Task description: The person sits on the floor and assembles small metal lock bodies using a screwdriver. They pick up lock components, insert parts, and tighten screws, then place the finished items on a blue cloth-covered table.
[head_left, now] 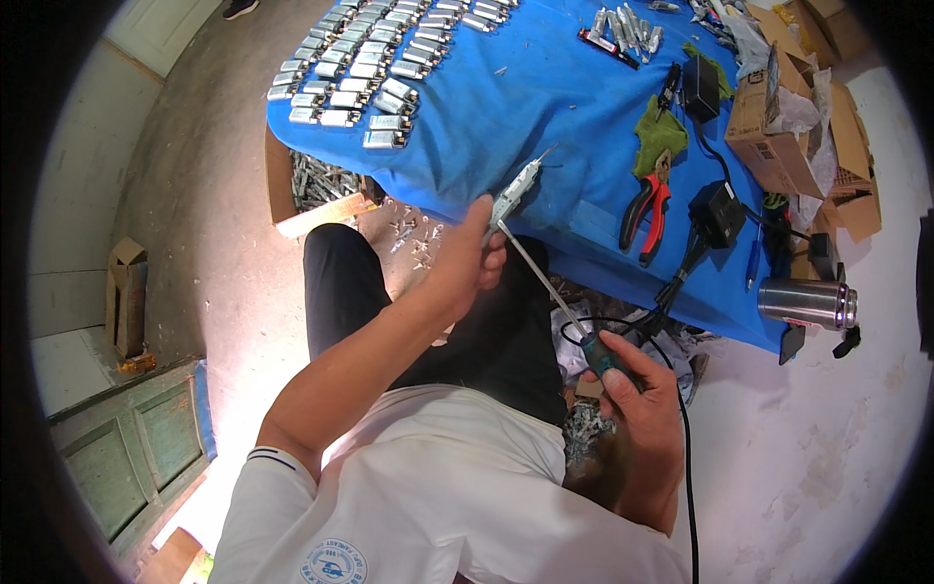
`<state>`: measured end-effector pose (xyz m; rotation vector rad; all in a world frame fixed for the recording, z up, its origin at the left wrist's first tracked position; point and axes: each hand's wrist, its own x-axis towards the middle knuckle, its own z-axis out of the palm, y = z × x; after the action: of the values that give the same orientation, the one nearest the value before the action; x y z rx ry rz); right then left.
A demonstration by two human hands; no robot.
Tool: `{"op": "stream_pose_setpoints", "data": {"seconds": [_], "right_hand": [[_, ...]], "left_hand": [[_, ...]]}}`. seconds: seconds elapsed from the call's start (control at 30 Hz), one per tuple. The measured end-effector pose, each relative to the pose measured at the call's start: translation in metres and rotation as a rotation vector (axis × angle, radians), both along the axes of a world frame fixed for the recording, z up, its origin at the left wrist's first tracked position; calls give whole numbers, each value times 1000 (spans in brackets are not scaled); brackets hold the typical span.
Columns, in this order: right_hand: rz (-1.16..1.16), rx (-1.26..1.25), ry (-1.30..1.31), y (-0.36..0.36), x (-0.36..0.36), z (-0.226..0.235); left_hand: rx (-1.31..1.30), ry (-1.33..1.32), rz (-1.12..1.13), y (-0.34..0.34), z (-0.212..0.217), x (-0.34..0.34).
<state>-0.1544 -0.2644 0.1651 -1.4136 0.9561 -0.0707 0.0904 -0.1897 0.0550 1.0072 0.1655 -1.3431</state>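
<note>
Above my lap, at the table's near edge, my left hand [469, 261] is closed around a slim grey-white device [516, 193] with a thin metal pin at its far end. The pin points away and to the right; its lower part is hidden in my fingers. My right hand [644, 397] grips a screwdriver [541, 275] by its dark green and black handle. The long shaft slants up and left, with its tip at the device's side, beside my left fingers. Whether the tip touches or sits inside cannot be made out.
Rows of small silver parts [355, 70] cover the far left of the blue tablecloth [457, 127]. Right of centre lie red-black pliers [647, 216], a green cloth [658, 136], black adapters [717, 214] and a steel flask [806, 303]. A carton of metal pieces [326, 183] stands below.
</note>
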Motion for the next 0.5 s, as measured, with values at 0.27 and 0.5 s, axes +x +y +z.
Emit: {"op": "stream_pose_setpoints", "data": {"seconds": [0.27,0.5], "right_hand": [[54,-185,103,-4,4,4],[-42,72,-4,-15,1,-10]], "left_hand": [[17,-54,1,-2,-6,0],[1,-64,-9,-4,-6,3]]}}
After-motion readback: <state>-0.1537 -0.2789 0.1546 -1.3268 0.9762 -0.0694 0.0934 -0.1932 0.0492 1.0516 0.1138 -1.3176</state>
